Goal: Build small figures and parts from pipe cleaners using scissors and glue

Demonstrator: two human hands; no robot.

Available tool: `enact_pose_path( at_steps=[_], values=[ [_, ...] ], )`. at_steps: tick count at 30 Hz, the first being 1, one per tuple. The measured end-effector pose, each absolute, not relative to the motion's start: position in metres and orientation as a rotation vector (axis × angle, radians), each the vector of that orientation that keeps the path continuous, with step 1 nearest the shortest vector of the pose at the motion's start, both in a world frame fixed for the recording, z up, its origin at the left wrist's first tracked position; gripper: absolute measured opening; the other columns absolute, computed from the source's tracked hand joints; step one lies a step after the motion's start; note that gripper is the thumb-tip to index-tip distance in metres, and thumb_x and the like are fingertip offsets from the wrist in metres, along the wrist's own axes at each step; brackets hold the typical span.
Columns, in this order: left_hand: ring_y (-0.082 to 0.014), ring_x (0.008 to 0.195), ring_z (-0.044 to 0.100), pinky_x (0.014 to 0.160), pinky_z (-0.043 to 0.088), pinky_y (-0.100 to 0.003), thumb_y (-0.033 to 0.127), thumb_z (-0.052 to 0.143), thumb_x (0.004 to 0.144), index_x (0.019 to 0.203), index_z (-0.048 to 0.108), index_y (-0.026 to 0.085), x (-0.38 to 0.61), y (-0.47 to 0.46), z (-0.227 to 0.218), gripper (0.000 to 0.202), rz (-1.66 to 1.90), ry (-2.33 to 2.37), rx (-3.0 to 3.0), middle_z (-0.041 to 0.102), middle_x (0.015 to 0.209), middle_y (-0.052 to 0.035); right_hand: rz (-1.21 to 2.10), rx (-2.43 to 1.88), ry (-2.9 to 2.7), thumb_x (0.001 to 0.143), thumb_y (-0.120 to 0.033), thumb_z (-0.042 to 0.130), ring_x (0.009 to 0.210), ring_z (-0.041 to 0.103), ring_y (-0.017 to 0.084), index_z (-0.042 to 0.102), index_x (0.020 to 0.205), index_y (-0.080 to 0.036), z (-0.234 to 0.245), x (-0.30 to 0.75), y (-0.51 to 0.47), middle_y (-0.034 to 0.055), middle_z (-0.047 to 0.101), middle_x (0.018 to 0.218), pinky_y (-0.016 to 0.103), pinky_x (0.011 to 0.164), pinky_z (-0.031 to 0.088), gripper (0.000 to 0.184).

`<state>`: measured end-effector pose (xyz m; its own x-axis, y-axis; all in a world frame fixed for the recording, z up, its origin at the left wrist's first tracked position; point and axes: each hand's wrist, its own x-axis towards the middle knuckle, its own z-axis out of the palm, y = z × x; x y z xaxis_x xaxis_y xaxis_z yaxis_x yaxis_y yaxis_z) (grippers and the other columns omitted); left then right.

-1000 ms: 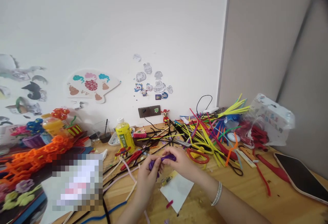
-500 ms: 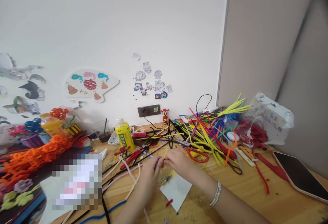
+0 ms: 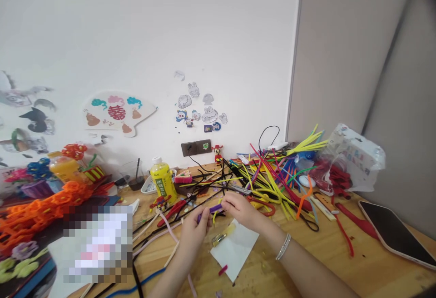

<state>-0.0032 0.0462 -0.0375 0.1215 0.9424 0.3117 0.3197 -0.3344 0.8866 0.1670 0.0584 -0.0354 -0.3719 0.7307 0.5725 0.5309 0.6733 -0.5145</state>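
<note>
A short purple pipe cleaner (image 3: 211,210) is held between both hands, low in the middle of the view. My left hand (image 3: 194,230) pinches its left end. My right hand (image 3: 241,210), with a silver bracelet on the wrist, pinches its right end, fingers closed. A thin yellow strand hangs beside the purple piece. Below the hands lie a white paper square (image 3: 235,249) and a small yellow lighter (image 3: 222,236) on the wooden desk (image 3: 340,266).
A heap of coloured pipe cleaners (image 3: 272,175) covers the back right, with red-handled scissors (image 3: 262,203) near my right hand. A yellow bottle (image 3: 162,181), an orange woven chain (image 3: 41,207), a phone (image 3: 395,233) and a plastic bag (image 3: 357,157) stand around.
The hands drew close together over the purple piece, then moved slightly apart, so it now shows stretched between them. The view drifted a little to the right.
</note>
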Motion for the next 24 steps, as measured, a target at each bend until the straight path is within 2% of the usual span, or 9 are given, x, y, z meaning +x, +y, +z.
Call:
enact_pose_path(
  at_steps=[8,14,20,22,24],
  values=[
    [-0.0093,0.039,0.035,0.038,0.026,-0.020,0.058,0.043,0.072,0.057,0.046,0.019,-0.001,0.050,-0.045,0.042,1.183,1.132,1.673,0.040,0.046,0.0053,0.543,-0.942,-1.959,0.087,-0.028,0.038,0.063,0.040,0.011,0.045,0.063,-0.017,-0.033,0.169,0.058,-0.0029,0.043,0.064,0.022,0.059,0.032,0.027],
    [-0.0086,0.040,0.035,0.038,0.026,-0.020,0.056,0.048,0.071,0.055,0.048,0.018,-0.002,0.050,-0.045,0.041,1.182,1.102,1.629,0.042,0.045,0.0047,0.761,-0.942,-1.838,0.080,-0.033,0.049,0.056,0.046,0.011,0.053,0.067,-0.016,-0.025,0.174,0.056,-0.0031,0.049,0.059,0.021,0.054,0.036,0.022],
    [-0.0071,0.038,0.036,0.037,0.025,-0.018,0.056,0.054,0.066,0.055,0.049,0.017,0.000,0.048,-0.044,0.041,1.177,1.066,1.524,0.044,0.045,0.0048,0.907,-0.896,-1.719,0.077,-0.040,0.053,0.054,0.051,0.011,0.054,0.061,-0.015,-0.027,0.174,0.056,-0.0016,0.053,0.056,0.023,0.055,0.041,0.030],
    [-0.0061,0.037,0.035,0.036,0.023,-0.018,0.058,0.055,0.064,0.055,0.048,0.017,0.000,0.048,-0.043,0.043,1.169,1.048,1.463,0.044,0.045,0.0052,0.952,-0.870,-1.691,0.076,-0.044,0.053,0.054,0.052,0.011,0.055,0.065,-0.015,-0.029,0.174,0.057,-0.0013,0.054,0.057,0.024,0.056,0.043,0.032],
    [-0.0051,0.036,0.034,0.035,0.021,-0.017,0.060,0.054,0.063,0.055,0.046,0.017,0.001,0.048,-0.042,0.044,1.161,1.025,1.391,0.044,0.045,0.0058,1.000,-0.837,-1.674,0.073,-0.050,0.054,0.055,0.053,0.011,0.056,0.075,-0.014,-0.032,0.174,0.058,-0.0006,0.055,0.062,0.026,0.057,0.044,0.035]
  ],
)
